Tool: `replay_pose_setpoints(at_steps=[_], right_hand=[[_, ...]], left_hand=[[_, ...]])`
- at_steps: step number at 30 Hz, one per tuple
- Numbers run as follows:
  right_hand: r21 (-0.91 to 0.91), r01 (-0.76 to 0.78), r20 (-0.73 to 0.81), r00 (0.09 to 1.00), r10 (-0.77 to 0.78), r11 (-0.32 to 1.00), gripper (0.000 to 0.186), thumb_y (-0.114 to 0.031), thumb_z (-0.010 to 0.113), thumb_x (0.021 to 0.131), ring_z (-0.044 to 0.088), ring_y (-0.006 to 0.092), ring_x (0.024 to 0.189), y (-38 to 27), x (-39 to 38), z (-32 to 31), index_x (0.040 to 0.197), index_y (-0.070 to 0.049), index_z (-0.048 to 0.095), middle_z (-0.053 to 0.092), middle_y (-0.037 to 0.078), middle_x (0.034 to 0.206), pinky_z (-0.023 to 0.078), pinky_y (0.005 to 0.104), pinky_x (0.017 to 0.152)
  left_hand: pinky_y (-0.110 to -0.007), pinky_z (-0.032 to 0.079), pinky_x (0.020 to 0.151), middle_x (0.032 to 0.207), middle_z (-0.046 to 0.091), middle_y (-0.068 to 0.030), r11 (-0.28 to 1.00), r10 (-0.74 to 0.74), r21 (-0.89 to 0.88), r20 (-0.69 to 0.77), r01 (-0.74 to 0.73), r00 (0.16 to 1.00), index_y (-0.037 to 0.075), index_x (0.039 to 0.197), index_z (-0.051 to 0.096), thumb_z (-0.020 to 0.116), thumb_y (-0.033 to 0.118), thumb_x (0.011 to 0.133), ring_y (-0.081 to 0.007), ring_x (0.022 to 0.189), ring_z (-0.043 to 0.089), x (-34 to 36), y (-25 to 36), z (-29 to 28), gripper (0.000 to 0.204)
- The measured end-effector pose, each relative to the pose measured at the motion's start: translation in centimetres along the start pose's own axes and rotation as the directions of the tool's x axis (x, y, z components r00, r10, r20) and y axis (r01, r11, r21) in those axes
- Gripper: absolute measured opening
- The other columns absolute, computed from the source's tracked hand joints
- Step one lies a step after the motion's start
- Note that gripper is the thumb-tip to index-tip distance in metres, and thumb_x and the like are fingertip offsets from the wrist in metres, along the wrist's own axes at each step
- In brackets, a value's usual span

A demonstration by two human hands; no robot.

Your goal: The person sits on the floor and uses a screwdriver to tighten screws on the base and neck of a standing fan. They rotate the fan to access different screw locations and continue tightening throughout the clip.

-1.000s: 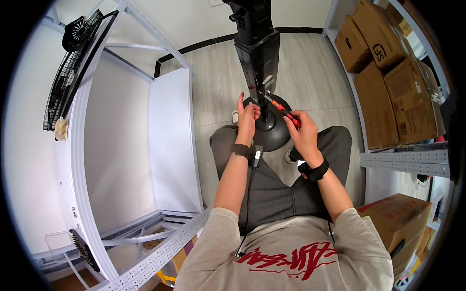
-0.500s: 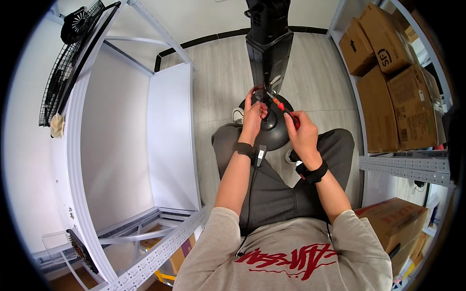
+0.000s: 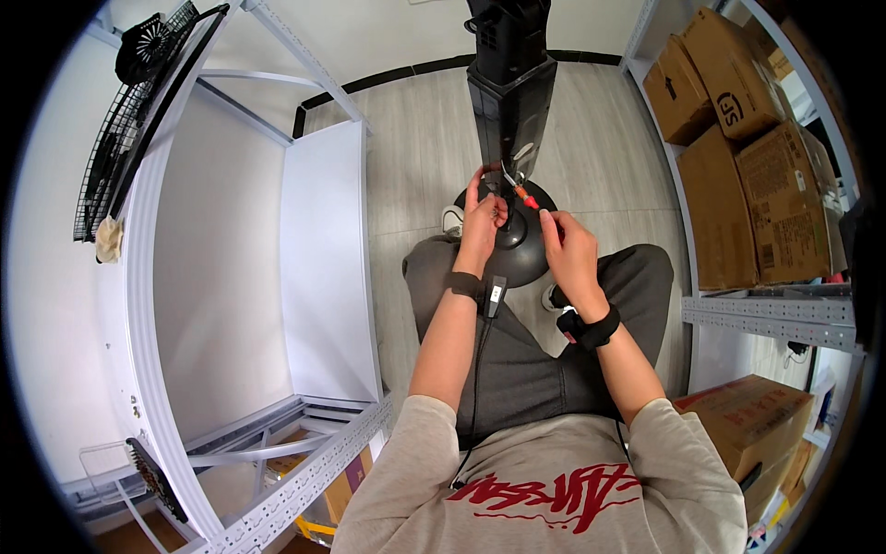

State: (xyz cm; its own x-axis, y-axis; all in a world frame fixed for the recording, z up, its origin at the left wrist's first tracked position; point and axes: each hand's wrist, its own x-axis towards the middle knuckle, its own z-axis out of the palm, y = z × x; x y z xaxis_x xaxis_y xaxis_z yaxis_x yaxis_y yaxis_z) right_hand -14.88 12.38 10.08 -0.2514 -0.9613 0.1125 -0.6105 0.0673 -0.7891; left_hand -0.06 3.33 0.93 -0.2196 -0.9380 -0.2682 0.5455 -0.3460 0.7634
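Observation:
In front of me stands a tall black column [image 3: 506, 115] on a round black base [image 3: 517, 257]. My right hand [image 3: 574, 257] is closed round a screwdriver [image 3: 524, 196] with a red and orange handle. Its tip points up and left to the column's lower end; whether it touches a screw is too small to tell. My left hand [image 3: 480, 226] is at the left of that lower end, index finger up along the side and the other fingers curled in. What lies within those fingers is mostly hidden.
White shelving [image 3: 328, 249] stands on my left, with a black wire grille [image 3: 111, 157] at its upper part. Cardboard boxes [image 3: 715, 208] fill the rack on my right, another box [image 3: 748, 425] below. A black cable [image 3: 478, 369] runs from my left wrist across my lap.
My right hand has turned and shifted slightly left, so the handle's rear end is now hidden in it. My left hand has stayed almost in place.

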Motion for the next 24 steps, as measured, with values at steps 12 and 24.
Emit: replay_pose_setpoints(at_steps=[12,24], right_hand=[[0.032,0.073,-0.079,0.994,-0.071,0.997,0.028,-0.019,0.070,0.092,0.063,0.0405,0.085,-0.5,0.0,-0.1,0.106,0.003,0.060,0.060,0.021,0.104,0.052,0.0445,0.073],[-0.024,0.094,-0.097,0.991,-0.096,0.995,0.026,-0.019,0.068,0.094,0.064,0.0397,0.083,-1.2,0.0,-0.2,0.102,0.004,0.061,0.059,0.020,0.109,0.053,0.0443,0.074]], left_hand=[[-0.025,0.040,0.064,0.083,0.057,-0.0017,1.000,0.008,0.013,0.009,-0.008,1.000,0.022,0.154,0.031,0.041,0.006,0.103,-0.0091,0.072,0.051,0.1,-0.2,-0.2,0.054],[-0.022,0.040,0.056,0.077,0.058,-0.0028,1.000,0.015,0.007,-0.025,-0.015,1.000,0.019,0.155,0.030,0.040,0.001,0.097,-0.0086,0.064,0.051,0.1,-0.2,0.1,0.061]])
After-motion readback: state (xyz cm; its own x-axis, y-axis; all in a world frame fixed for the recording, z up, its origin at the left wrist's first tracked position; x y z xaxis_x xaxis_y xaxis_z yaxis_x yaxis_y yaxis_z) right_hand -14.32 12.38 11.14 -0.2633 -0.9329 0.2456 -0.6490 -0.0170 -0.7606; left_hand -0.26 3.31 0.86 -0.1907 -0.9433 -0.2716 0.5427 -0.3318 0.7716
